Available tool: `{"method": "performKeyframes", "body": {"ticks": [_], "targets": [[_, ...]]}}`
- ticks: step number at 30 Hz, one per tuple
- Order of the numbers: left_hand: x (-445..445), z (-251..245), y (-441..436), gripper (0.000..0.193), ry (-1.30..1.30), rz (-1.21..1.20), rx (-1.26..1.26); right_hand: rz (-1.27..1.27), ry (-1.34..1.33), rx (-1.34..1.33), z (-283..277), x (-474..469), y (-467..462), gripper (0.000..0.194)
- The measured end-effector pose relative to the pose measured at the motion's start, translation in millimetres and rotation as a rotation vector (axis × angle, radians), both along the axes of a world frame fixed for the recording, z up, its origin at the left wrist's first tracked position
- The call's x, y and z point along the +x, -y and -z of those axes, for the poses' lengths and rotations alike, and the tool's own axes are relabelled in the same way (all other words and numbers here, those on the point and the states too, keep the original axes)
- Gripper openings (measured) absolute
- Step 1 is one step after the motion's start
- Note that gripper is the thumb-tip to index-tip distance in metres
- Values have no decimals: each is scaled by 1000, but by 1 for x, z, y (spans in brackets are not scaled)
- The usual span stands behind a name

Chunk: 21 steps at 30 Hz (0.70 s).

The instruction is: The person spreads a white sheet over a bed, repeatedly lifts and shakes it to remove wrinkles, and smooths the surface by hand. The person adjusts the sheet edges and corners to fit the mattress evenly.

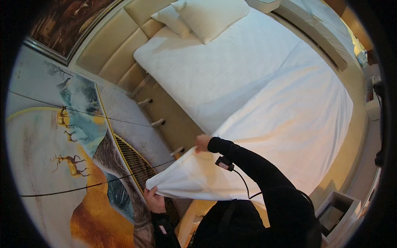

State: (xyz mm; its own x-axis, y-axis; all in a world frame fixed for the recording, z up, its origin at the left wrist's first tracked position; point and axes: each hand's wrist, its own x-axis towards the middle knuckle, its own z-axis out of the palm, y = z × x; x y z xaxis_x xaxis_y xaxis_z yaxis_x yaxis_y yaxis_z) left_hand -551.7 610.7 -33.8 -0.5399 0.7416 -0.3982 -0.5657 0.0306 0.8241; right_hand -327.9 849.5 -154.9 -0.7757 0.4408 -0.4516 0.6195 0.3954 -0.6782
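Observation:
A white bed sheet or duvet cover (279, 124) spreads over the foot half of a bed and is drawn out towards me at its near left. My left hand (155, 200) pinches the pulled-out corner of this cloth, close to the painted wall. Further along the same edge, my right hand (203, 143) grips the cloth beside the mattress side. Between the two hands the edge is lifted and stretched. A white-covered mattress (214, 71) shows beyond the fold line. Its near corner is hidden under the cloth.
Two white pillows (214, 18) lie by the padded beige headboard (118, 46). A painted panel (77, 173) with deer stands on the left, dark cables crossing it. Bed-frame brackets (158, 122) stick out along the bed's side. An open drawer or bin (338, 210) is at lower right.

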Motion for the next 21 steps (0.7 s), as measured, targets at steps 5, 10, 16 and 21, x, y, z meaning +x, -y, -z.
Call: {"method": "performKeyframes", "body": {"ticks": [5,10,16,21], "targets": [[2,-3,-5,21,-320,146,-89,337,-271,454,-9,7,5,18],[9,-17,-5,17,-560,110,-158,845,-489,666,-23,21,79,11],[30,-46,3,23,-549,242,13,1149,-536,-311,1,61,236,27],[44,-66,13,30,-243,315,178,1352,-341,-1585,45,93,376,77]]}}
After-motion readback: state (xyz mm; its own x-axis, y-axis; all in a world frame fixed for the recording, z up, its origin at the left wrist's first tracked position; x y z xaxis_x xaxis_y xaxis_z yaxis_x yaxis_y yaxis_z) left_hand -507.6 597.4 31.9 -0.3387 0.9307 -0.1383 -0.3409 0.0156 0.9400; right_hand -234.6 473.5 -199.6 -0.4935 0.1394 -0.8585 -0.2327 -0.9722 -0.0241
